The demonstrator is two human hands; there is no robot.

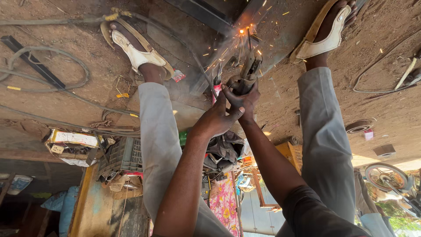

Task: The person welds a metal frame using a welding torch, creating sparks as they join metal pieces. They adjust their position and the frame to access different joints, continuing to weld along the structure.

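My right hand is closed around a welding electrode holder. Its rod points up to a bright arc that throws sparks against a dark metal frame on the dirt ground. My left hand wraps against the right one from the left. A thin bundle of spare welding rods sticks up out of it. Both arms reach between my legs in grey trousers, and my sandalled feet stand on either side of the weld.
Cables loop over the ground at left beside a black steel bar. A grey plastic crate, a dark bag, a yellow box and a wheel lie lower in the view. More wire runs at right.
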